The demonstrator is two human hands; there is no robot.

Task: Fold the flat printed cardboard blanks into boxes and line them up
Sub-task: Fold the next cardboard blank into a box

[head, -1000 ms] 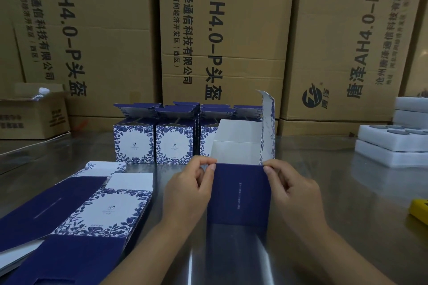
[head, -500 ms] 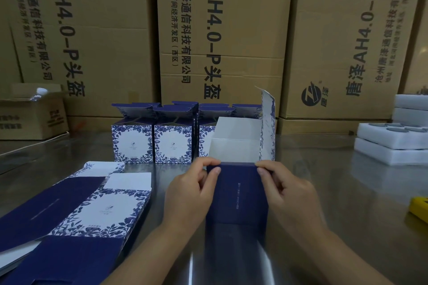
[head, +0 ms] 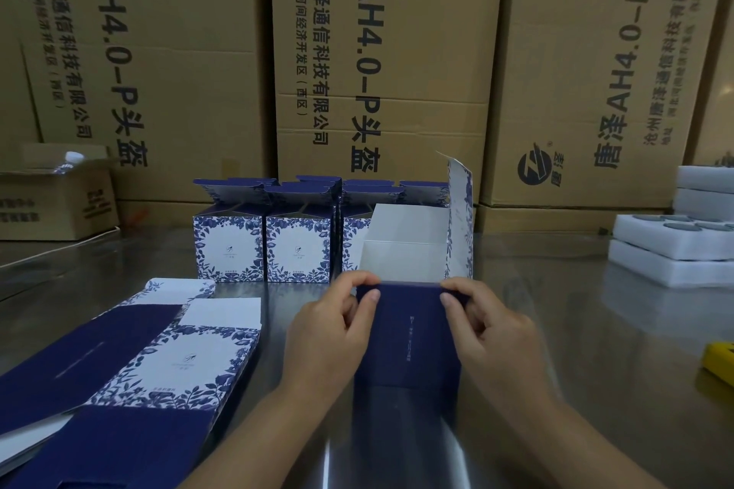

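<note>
Navy cardboard box (head: 409, 333) stands open before me; my left hand (head: 329, 333) and right hand (head: 492, 333) pinch its near top corners. Behind it, folded boxes (head: 264, 246) stand in a row.

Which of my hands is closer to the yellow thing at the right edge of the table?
Right. The right hand pinches the right corner of the half-folded dark blue cardboard box, on the side of the yellow object; the left hand pinches its left corner, farther off.
</note>
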